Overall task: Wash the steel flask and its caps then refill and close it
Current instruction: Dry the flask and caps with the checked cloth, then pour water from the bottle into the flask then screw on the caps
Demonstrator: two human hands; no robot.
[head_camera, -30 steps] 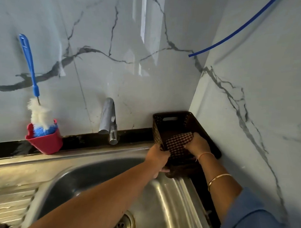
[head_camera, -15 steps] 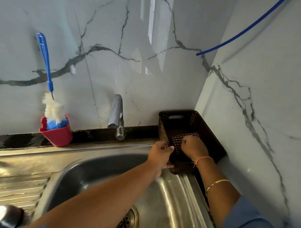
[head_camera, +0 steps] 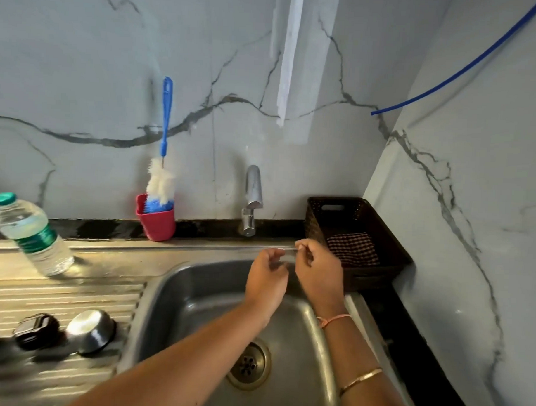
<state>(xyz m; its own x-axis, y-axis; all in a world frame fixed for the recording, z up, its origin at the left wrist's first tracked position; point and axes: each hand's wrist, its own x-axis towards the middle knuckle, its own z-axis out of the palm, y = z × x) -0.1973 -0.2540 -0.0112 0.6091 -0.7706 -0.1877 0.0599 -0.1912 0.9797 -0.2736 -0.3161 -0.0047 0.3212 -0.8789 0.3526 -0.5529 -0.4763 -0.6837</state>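
Over the sink (head_camera: 178, 294), the left hand (head_camera: 265, 281) hangs loosely curled and empty. The right hand (head_camera: 319, 273) has its fingertips together, but I cannot tell whether they hold anything. The steel cap (head_camera: 90, 330) and black cap (head_camera: 36, 331) lie well to the left on the drainboard (head_camera: 75, 293), untouched.

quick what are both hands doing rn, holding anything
Left hand: open, fingers loosely curled, holding nothing.
Right hand: fingertips drawn together, blurred; cannot tell if it pinches anything.

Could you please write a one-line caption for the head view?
Left hand and right hand hover over the sink; checked cloth lies in the basket.
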